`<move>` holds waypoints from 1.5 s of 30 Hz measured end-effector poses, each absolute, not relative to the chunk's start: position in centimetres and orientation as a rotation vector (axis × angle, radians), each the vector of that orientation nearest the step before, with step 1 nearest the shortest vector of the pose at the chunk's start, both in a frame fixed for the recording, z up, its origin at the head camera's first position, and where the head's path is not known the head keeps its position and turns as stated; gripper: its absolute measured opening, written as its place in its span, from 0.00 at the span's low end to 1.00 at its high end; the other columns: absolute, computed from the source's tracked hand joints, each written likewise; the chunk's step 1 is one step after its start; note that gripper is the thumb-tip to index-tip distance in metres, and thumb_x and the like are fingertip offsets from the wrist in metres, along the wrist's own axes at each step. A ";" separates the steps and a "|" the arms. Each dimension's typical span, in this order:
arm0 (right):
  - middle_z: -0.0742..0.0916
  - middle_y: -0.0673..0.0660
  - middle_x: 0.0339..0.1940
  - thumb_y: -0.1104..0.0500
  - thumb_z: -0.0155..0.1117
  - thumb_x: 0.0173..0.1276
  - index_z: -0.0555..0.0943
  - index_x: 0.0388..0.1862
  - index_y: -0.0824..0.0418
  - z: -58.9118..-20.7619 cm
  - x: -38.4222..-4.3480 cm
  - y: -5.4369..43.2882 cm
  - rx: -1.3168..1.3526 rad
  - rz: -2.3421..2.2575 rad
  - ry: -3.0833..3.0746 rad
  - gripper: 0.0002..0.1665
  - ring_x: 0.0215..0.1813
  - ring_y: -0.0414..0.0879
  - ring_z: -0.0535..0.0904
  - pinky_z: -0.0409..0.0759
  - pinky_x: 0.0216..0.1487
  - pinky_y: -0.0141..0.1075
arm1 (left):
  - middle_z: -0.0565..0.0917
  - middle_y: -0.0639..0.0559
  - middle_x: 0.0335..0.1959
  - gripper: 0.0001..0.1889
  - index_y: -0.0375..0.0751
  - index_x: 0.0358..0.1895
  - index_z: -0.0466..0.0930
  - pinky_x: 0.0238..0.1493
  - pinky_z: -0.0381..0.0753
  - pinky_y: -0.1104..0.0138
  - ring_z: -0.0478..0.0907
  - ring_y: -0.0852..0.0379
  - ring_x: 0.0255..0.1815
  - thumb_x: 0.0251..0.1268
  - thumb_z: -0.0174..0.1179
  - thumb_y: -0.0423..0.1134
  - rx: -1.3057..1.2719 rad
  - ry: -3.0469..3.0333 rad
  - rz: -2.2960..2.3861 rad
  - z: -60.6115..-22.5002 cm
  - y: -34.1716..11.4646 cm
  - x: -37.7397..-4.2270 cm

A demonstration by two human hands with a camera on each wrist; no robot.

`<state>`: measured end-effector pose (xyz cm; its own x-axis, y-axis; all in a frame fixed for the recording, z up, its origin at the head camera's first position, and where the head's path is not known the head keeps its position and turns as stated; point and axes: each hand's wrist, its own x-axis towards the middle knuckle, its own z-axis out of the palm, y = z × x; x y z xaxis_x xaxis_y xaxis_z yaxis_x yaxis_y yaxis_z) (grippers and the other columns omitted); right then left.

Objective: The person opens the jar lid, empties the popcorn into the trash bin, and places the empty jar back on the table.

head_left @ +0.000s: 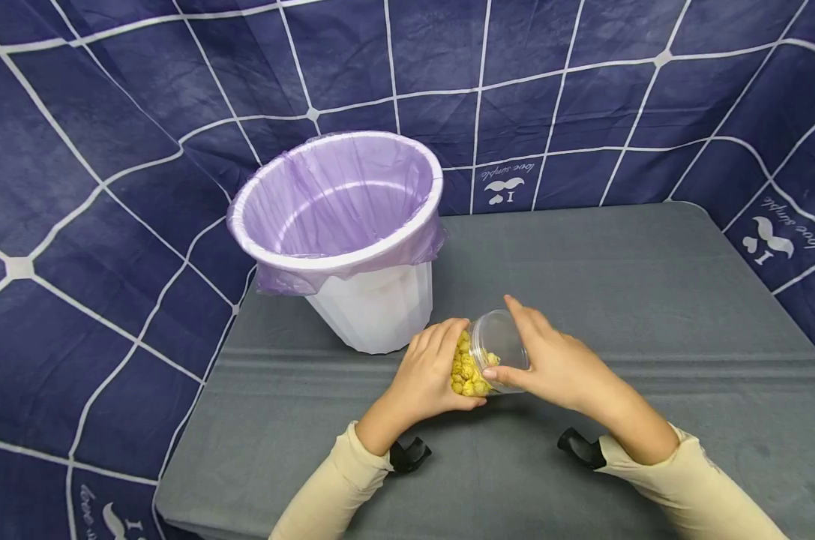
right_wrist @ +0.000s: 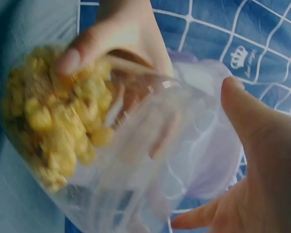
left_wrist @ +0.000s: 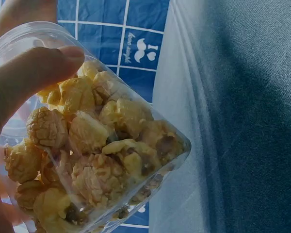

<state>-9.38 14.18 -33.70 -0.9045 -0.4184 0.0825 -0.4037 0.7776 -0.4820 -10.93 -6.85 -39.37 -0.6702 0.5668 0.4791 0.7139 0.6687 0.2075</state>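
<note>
A clear plastic jar of yellow popcorn lies tilted above the grey table, with the popcorn gathered at its left end. My left hand grips that end; its thumb presses the jar wall in the left wrist view. At the transparent right end, my right hand is spread around the jar with fairly straight fingers. In the right wrist view, a gap shows between the right palm and the jar, and whether the fingertips touch it is hard to tell.
A white bin with a purple liner bag over its rim stands beyond my left hand. Grey cloth covers the table. Blue cloth with white lines hangs behind and at the sides. A black strap is at each wrist.
</note>
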 end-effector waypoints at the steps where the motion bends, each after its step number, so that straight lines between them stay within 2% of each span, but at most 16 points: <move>1: 0.65 0.67 0.62 0.26 0.52 0.51 0.48 0.70 0.62 -33.7 -9.4 14.0 -0.657 -0.769 2.940 0.60 0.50 0.66 0.73 0.72 0.44 0.56 | 0.67 0.45 0.56 0.54 0.37 0.61 0.58 0.53 0.65 0.59 0.64 0.51 0.56 0.26 0.70 0.62 -1.006 -2.507 -0.538 -39.3 -6.8 -10.9; 4: 0.68 0.65 0.60 0.27 0.54 0.50 0.52 0.69 0.61 -33.9 -9.6 14.0 -0.731 -0.765 2.940 0.58 0.50 0.62 0.73 0.73 0.45 0.53 | 0.67 0.45 0.56 0.54 0.37 0.61 0.58 0.53 0.65 0.58 0.64 0.50 0.56 0.26 0.70 0.62 -1.008 -2.506 -0.532 -39.3 -6.9 -10.9; 9: 0.64 0.58 0.63 0.37 0.67 0.46 0.53 0.69 0.54 -34.0 -10.2 14.8 -1.066 -0.841 2.874 0.56 0.59 0.55 0.64 0.69 0.51 0.51 | 0.68 0.45 0.57 0.55 0.37 0.62 0.58 0.54 0.65 0.59 0.65 0.50 0.56 0.25 0.70 0.63 -1.006 -2.547 -0.557 -39.5 -7.2 -11.0; 13: 0.62 0.57 0.65 0.41 0.72 0.43 0.53 0.70 0.51 -33.6 -10.6 15.6 -1.153 -0.899 2.831 0.58 0.62 0.53 0.60 0.67 0.53 0.52 | 0.67 0.46 0.57 0.56 0.38 0.62 0.57 0.54 0.65 0.60 0.65 0.52 0.56 0.25 0.70 0.63 -0.992 -2.573 -0.588 -39.6 -7.4 -11.1; 17: 0.62 0.58 0.64 0.41 0.71 0.44 0.53 0.70 0.52 -33.4 -11.4 17.2 -1.051 -0.906 2.882 0.58 0.62 0.55 0.60 0.64 0.55 0.54 | 0.67 0.47 0.57 0.55 0.38 0.62 0.57 0.54 0.65 0.60 0.64 0.52 0.57 0.26 0.69 0.63 -0.981 -2.574 -0.585 -39.5 -7.4 -11.0; 22: 0.62 0.63 0.64 0.36 0.68 0.45 0.53 0.70 0.55 -34.0 -13.0 19.6 -0.764 -0.782 2.948 0.58 0.59 0.66 0.60 0.62 0.49 0.62 | 0.67 0.47 0.57 0.56 0.38 0.62 0.57 0.54 0.64 0.60 0.63 0.52 0.57 0.25 0.69 0.65 -0.966 -2.578 -0.569 -39.5 -7.5 -10.9; 28: 0.59 0.71 0.63 0.35 0.67 0.46 0.51 0.69 0.62 -36.1 -14.8 22.0 -0.477 -0.568 2.920 0.60 0.57 0.75 0.57 0.61 0.42 0.69 | 0.67 0.46 0.57 0.56 0.38 0.62 0.57 0.54 0.64 0.60 0.63 0.52 0.57 0.25 0.69 0.64 -0.969 -2.565 -0.577 -39.4 -7.5 -10.9; 31: 0.58 0.74 0.62 0.36 0.67 0.45 0.51 0.68 0.64 -37.5 -15.5 22.7 -0.378 -0.496 2.897 0.61 0.56 0.77 0.56 0.60 0.42 0.70 | 0.67 0.46 0.57 0.56 0.38 0.62 0.57 0.54 0.65 0.60 0.63 0.52 0.57 0.25 0.69 0.64 -0.969 -2.558 -0.583 -39.4 -7.5 -10.9; 45: 0.56 0.78 0.61 0.32 0.65 0.43 0.52 0.67 0.69 -42.7 -16.4 23.9 -0.261 -0.456 2.764 0.63 0.57 0.80 0.52 0.54 0.45 0.72 | 0.67 0.46 0.56 0.56 0.37 0.62 0.57 0.54 0.65 0.60 0.64 0.51 0.57 0.25 0.69 0.64 -0.963 -2.558 -0.592 -39.5 -7.7 -10.8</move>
<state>-16.41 23.93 -42.69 -0.9299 -0.2295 -0.2874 -0.1251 0.9321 -0.3398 -10.80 -7.68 -39.53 -0.7106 0.5399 0.4511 0.6832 0.6827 0.2591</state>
